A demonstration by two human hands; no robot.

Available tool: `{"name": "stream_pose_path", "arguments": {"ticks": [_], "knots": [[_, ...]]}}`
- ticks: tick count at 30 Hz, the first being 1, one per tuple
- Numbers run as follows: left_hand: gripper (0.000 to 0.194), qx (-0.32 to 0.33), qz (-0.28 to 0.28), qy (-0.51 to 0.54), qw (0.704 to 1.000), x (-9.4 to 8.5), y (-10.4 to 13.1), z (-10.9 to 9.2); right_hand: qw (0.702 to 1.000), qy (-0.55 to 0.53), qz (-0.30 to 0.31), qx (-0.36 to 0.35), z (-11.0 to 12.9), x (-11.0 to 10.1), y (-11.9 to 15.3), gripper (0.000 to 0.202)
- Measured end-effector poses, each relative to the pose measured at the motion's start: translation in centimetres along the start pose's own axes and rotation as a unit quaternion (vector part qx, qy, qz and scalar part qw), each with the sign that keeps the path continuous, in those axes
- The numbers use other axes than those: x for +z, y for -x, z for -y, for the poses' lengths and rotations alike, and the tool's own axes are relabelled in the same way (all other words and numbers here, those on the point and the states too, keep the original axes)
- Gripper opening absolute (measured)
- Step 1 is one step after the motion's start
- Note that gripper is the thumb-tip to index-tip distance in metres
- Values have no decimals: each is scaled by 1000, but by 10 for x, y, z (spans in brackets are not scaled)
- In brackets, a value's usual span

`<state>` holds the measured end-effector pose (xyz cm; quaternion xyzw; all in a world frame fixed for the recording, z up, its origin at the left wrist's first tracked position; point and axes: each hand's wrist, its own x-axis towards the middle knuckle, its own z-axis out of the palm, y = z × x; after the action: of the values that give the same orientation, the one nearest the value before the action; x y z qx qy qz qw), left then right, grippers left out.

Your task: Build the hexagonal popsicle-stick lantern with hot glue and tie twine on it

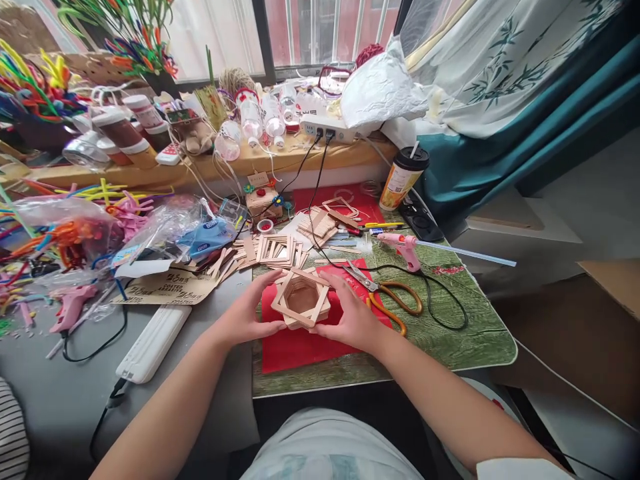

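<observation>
Between my two hands sits a box of stacked craft sticks (319, 308), with an open, many-sided hollow in its middle. My left hand (253, 310) curves round its left side, thumb at the near edge and fingers at the far left. On the opposite side my right hand (353, 313) grips it the same way. Below lies a sheet of red paper (285, 353); whether the box touches it I cannot tell. Right of my right hand lie scissors (383, 288) with orange-brown handles. Behind the box are loose square stick frames (277, 250) and a pile of wooden sticks (320, 225).
A pink glue gun (403, 248) with a long glue stick rests on the green mat (465, 347), its black cord looping rightward. A lidded cup (403, 179) stands behind. At left are a white power strip (153, 347), a second pink glue gun (73, 307) and bagged pipe cleaners.
</observation>
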<state>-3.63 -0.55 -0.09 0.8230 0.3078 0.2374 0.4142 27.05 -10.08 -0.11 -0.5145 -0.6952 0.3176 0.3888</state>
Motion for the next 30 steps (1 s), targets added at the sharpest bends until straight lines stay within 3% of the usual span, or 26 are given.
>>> {"name": "stream_pose_path", "arguments": {"ticks": [6,12,21,24,30], "knots": [[129,-29,1,49,998,10,3,17,999,3,22,45,-16,0,0,111],[141,-41,-8,32,999,24,-1,15,997,-18,32,71,-17,4,-2,100],[112,-35,-53,38,997,22,2,18,998,-55,7,2,-22,14,-3,75],[103,-48,-43,71,995,21,2,17,999,-44,0,-6,-25,16,0,68],[90,6,-40,182,982,14,-1,17,998,-7,-52,-37,-24,16,1,27]]}}
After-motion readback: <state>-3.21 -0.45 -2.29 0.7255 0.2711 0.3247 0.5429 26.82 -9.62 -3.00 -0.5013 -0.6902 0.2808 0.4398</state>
